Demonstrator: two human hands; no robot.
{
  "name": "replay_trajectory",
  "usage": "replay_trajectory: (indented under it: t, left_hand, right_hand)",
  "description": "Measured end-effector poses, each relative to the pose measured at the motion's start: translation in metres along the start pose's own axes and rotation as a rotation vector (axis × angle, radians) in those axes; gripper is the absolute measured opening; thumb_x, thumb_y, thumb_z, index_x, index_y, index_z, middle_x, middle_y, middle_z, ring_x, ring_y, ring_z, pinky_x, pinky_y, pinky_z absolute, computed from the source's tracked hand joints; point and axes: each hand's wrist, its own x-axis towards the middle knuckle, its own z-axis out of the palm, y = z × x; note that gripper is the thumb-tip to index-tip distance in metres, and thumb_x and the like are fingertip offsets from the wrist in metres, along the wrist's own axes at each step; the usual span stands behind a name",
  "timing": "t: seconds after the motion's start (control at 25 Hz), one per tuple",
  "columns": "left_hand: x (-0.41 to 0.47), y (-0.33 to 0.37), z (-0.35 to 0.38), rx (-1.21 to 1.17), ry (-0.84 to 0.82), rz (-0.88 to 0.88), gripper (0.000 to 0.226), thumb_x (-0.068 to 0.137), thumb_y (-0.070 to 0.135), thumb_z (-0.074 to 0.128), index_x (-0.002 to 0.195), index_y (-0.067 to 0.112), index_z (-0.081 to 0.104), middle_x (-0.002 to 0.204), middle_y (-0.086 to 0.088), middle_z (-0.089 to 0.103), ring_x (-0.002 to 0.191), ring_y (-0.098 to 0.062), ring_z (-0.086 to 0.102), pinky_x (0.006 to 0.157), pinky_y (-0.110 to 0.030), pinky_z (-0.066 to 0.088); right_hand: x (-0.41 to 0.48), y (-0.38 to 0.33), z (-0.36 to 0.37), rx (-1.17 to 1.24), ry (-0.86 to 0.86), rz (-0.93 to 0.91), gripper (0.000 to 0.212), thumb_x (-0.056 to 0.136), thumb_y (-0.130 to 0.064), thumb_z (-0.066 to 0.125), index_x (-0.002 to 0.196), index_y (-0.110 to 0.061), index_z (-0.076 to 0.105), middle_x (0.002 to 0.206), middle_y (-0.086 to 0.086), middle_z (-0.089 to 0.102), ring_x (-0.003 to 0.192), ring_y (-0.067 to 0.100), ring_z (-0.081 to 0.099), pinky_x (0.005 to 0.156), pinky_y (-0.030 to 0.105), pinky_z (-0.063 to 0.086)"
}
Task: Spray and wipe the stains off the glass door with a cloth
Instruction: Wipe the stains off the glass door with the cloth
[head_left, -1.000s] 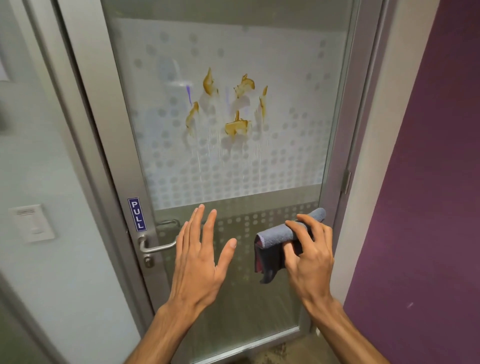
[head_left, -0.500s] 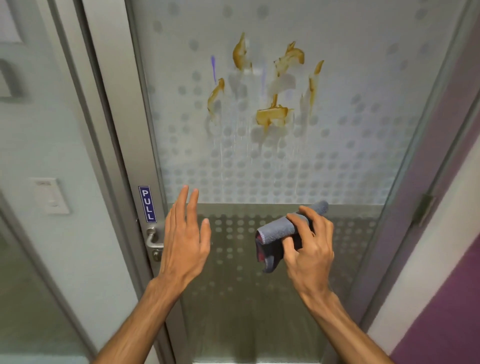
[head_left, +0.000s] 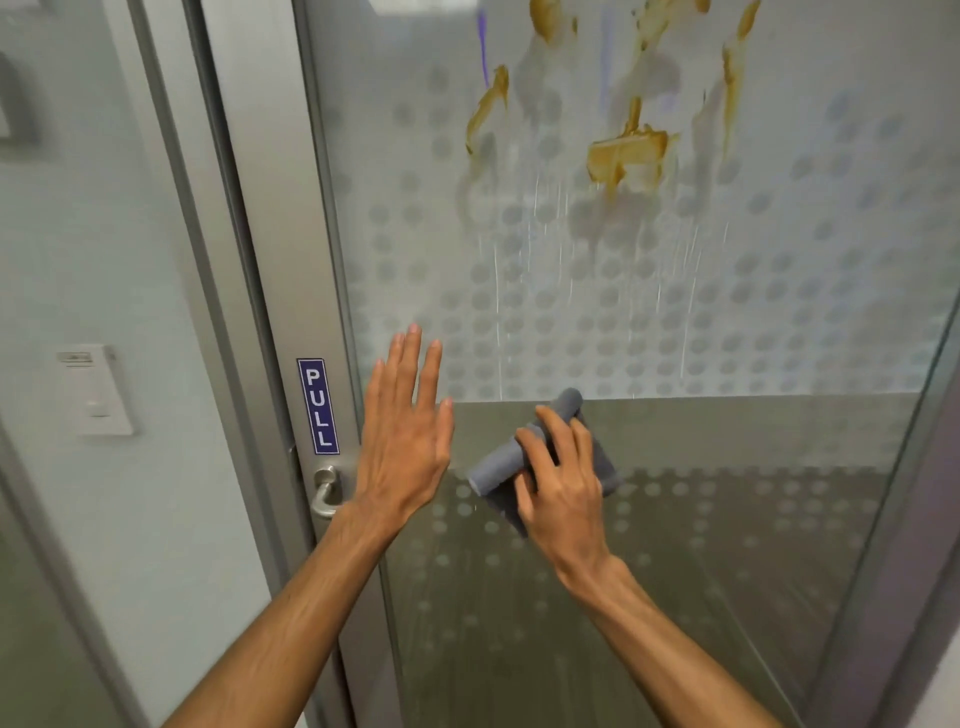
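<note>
While its fingers curl over a rolled grey cloth (head_left: 493, 467), the right hand (head_left: 563, 493) grips the cloth in front of the glass door (head_left: 753, 545). The roll slants up to the right, and its upper end reaches the line where the frosted dotted band meets the clearer lower panel. A loose fold hangs under the palm. Whether the cloth touches the pane cannot be told. Just to the left, across a narrow gap, the left hand (head_left: 402, 441) is held flat with straight fingers close together, pointing up over the pane's left edge and holding nothing. Beside it the metal door frame (head_left: 280, 260) carries a blue PULL label (head_left: 318, 405) and a lever handle (head_left: 326, 491). Farther left is a wall switch (head_left: 96, 389). To the right of the cloth a broad stretch of glass lies open as far as the right frame. The brown stains (head_left: 626, 156) sit well above the cloth and are cut off by the top of the view, with thin wet runs (head_left: 496, 291) trailing down towards it. Compared with half a second ago, the view is closer to the door, the roll tilts more steeply, and the left hand has shifted right, off the handle and onto the glass side.
</note>
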Motion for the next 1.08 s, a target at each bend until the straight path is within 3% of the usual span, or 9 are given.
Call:
replay_trajectory:
  t: [0.12, 0.28, 0.36, 0.44, 0.56, 0.64, 0.88, 1.08]
  left_hand:
    - [0.004, -0.018, 0.023, 0.05, 0.028, 0.049, 0.068, 0.103, 0.026, 0.044, 0.16, 0.015, 0.008, 0.169, -0.009, -0.003, 0.156, -0.022, -0.007, 0.125, -0.053, 0.01]
    - [0.02, -0.035, 0.04, 0.113, 0.099, 0.077, 0.068, 0.103, 0.038, 0.04, 0.159, 0.015, 0.009, 0.168, -0.014, -0.001, 0.156, -0.029, -0.005, 0.124, -0.057, 0.008]
    - [0.03, -0.04, 0.044, 0.139, 0.133, 0.067, 0.068, 0.103, 0.043, 0.037, 0.159, 0.015, 0.01, 0.167, -0.017, 0.001, 0.156, -0.031, -0.003, 0.124, -0.059, 0.007]
    - [0.038, -0.043, 0.049, 0.169, 0.157, 0.061, 0.068, 0.103, 0.045, 0.035, 0.16, 0.017, 0.009, 0.167, -0.017, 0.001, 0.155, -0.032, -0.003, 0.124, -0.06, 0.006]
    - [0.046, -0.046, 0.054, 0.206, 0.173, 0.062, 0.067, 0.104, 0.045, 0.033, 0.16, 0.017, 0.008, 0.168, -0.015, -0.001, 0.155, -0.032, -0.004, 0.123, -0.061, 0.006]
    - [0.05, -0.049, 0.055, 0.245, 0.18, 0.06, 0.066, 0.104, 0.047, 0.03, 0.16, 0.019, 0.007, 0.168, -0.012, -0.003, 0.155, -0.031, -0.003, 0.123, -0.063, 0.002]
    - [0.059, -0.052, 0.055, 0.247, 0.214, 0.039, 0.06, 0.106, 0.045, 0.024, 0.16, 0.024, 0.009, 0.168, -0.012, 0.002, 0.155, -0.033, -0.001, 0.12, -0.066, 0.003]
    - [0.059, -0.052, 0.055, 0.244, 0.227, 0.038, 0.059, 0.106, 0.044, 0.024, 0.16, 0.024, 0.008, 0.168, -0.011, 0.001, 0.155, -0.032, -0.001, 0.121, -0.066, 0.003]
  right_hand:
    - [-0.016, 0.001, 0.049, -0.011, -0.022, -0.094, 0.031, 0.094, -0.015, 0.054, 0.117, 0.001, 0.067, 0.148, 0.02, 0.045, 0.134, 0.045, 0.04, 0.096, 0.058, 0.056]
    - [-0.033, 0.018, 0.084, -0.073, 0.027, -0.275, 0.033, 0.101, -0.019, 0.058, 0.126, 0.003, 0.063, 0.156, 0.025, 0.042, 0.148, 0.049, 0.028, 0.118, 0.061, 0.032]
    - [-0.049, 0.029, 0.094, -0.173, -0.038, -0.469, 0.046, 0.101, -0.024, 0.062, 0.142, -0.004, 0.055, 0.163, 0.018, 0.032, 0.151, 0.043, 0.029, 0.122, 0.06, 0.028]
    - [-0.058, 0.038, 0.103, -0.334, -0.117, -0.536, 0.063, 0.101, -0.04, 0.059, 0.157, -0.019, 0.038, 0.169, 0.007, 0.022, 0.154, 0.034, 0.028, 0.127, 0.057, 0.015]
    - [-0.041, 0.045, 0.107, -0.467, -0.101, -0.536, 0.069, 0.101, -0.055, 0.048, 0.161, -0.032, 0.023, 0.171, -0.001, 0.011, 0.157, 0.025, 0.015, 0.127, 0.058, -0.003]
    - [-0.009, 0.043, 0.1, -0.466, -0.056, -0.495, 0.07, 0.102, -0.056, 0.046, 0.162, -0.032, 0.018, 0.172, 0.0, 0.002, 0.159, 0.026, 0.005, 0.125, 0.063, -0.002]
    - [0.094, 0.027, 0.051, -0.431, 0.019, -0.475, 0.066, 0.105, -0.062, 0.038, 0.161, -0.033, 0.022, 0.17, 0.0, 0.014, 0.158, 0.028, 0.014, 0.115, 0.08, 0.007]
    - [0.11, 0.029, 0.042, -0.326, 0.158, -0.243, 0.07, 0.104, -0.055, 0.046, 0.161, -0.027, 0.018, 0.169, 0.004, 0.008, 0.158, 0.022, 0.009, 0.123, 0.068, 0.002]
